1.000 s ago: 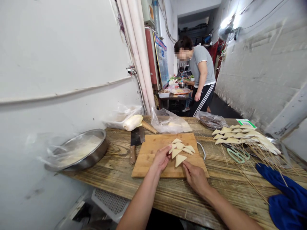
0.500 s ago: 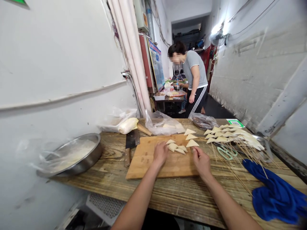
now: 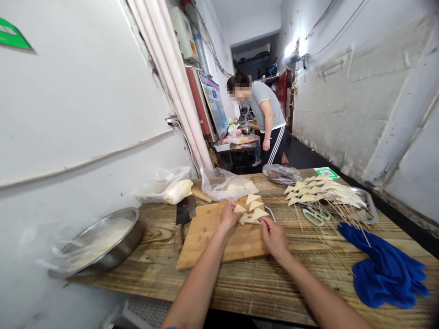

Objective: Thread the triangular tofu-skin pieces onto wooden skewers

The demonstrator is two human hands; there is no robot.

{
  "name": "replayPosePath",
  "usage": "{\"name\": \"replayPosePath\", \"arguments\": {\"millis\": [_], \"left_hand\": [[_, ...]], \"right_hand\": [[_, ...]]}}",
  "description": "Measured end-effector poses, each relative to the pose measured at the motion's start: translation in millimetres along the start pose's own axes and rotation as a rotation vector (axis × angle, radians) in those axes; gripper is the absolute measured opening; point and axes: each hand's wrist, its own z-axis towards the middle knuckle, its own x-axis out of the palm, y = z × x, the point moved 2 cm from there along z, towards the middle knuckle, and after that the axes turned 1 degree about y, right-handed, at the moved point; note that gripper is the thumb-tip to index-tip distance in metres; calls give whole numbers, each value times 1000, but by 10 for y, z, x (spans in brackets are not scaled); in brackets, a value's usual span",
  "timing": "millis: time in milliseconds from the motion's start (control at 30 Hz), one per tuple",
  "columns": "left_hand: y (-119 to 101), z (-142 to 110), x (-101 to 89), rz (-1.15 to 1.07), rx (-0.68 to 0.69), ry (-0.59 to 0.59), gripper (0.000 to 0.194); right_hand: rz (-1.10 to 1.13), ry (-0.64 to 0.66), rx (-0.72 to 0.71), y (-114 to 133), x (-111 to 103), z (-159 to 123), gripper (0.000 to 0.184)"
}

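Three triangles in line, one more at the other hand

Nearest, a blue cloth lies bunched on the wooden table. Just past it, to the left, the right hand pinches its fingers narrowly at the near end of a row of three triangles, presumably on a stick too fine to make out there. Half a second ago that row hung by the cutting board's right edge; now it is over the board. The left hand has also changed: its fingers, drawn close together, hold one pale triangle just above a few loose pieces. The count in the row is unchanged, so this fourth piece appears to be off the stick, though close beside it.

Farther right lie scissors and many finished skewers. Far beyond the table, a person in grey bends over another table.
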Motion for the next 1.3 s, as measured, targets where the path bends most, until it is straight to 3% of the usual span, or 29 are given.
{"name": "replayPosePath", "arguments": {"millis": [133,267,367,600,700,800,933,1067,1133,1233,1300], "left_hand": [[57,-143,-302,-10,67,-98,43],[89,-264,-545,-399,-72,-39,23],[87,-297,-634,-639,-178,-57,5],[96,-261,-686,-823,-311,-155,8],[111,-263,-685,-808,-309,-149,11],[126,-273,-671,-718,-224,-157,16],[143,-286,-658,-286,49,-284,32],[161,-301,-563,104,206,-71,40],[127,-334,-522,219,288,-92,39],[32,-411,-435,200,340,-176,32],[-10,-458,-343,17,236,-80,36]], "right_hand": [[-7,75,-97,64,83,-99,33],[-48,226,-212,156,193,-249,33],[-65,304,-273,202,240,-321,33],[-73,352,-316,217,237,-344,33],[-67,341,-327,200,243,-342,32],[-48,324,-313,175,254,-331,31],[8,238,-280,152,243,-306,29],[55,143,-223,130,221,-273,27],[63,138,-201,119,225,-260,27],[63,154,-200,113,247,-249,26],[68,162,-218,120,265,-247,26]]}}
